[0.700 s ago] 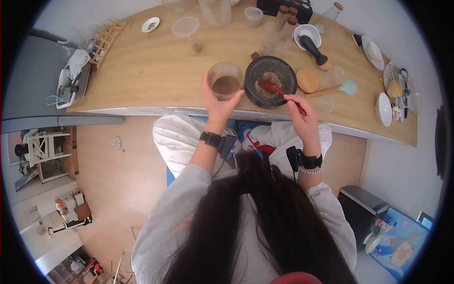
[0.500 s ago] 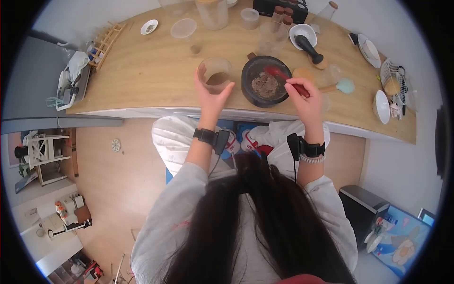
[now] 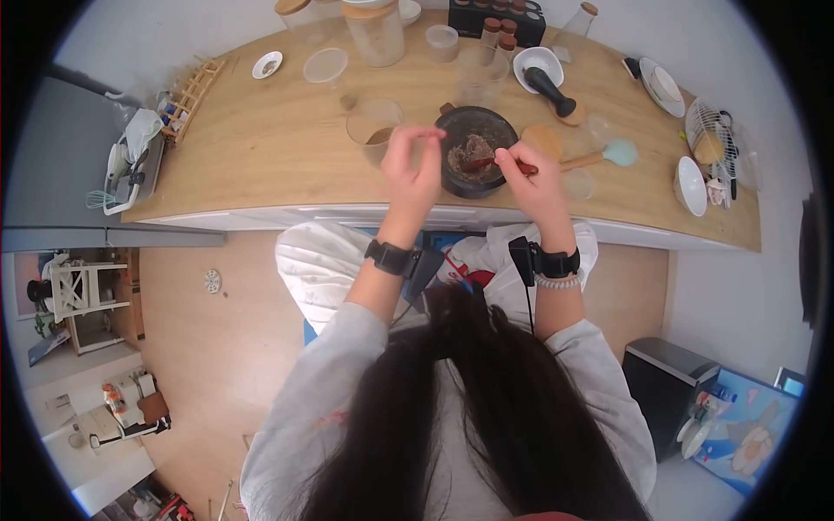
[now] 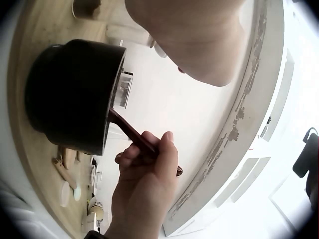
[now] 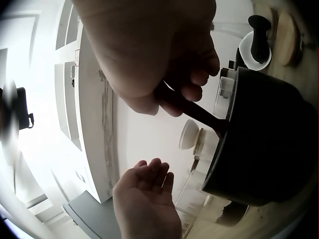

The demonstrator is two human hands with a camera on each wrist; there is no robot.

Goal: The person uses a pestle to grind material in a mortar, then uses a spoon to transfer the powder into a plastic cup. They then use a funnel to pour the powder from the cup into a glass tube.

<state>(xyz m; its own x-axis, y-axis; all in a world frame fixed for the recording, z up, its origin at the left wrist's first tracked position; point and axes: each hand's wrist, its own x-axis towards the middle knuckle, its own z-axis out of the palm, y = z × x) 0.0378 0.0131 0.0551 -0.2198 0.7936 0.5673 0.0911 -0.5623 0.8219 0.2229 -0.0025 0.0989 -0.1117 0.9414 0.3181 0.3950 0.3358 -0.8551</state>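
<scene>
A dark mortar-like bowl (image 3: 476, 192) stands near the table's front edge, with brown crumbly material (image 3: 473, 149) inside. My right hand (image 3: 539, 191) grips the handle of a dark red spoon (image 3: 479, 163), whose head rests in that material. The left wrist view shows the right hand (image 4: 147, 191) with its fingers around the spoon (image 4: 132, 134). My left hand (image 3: 412, 178) is raised at the bowl's left side, holding nothing; in the right wrist view its fingers (image 5: 158, 177) are loosely bent. Beside it stands a clear cup (image 3: 372, 115) with brown contents, partly hidden by the hand.
To the bowl's right lie a wooden disc (image 3: 542, 139) and a spatula with a pale green head (image 3: 619, 153). Behind are a clear pitcher (image 3: 483, 82), a white bowl (image 3: 527, 61) with a black pestle (image 3: 549, 92), and lidded jars (image 3: 379, 39).
My left hand has let go of the clear cup and moved right, toward the bowl. The spoon's head has shifted down within the bowl, and the right hand has moved slightly left.
</scene>
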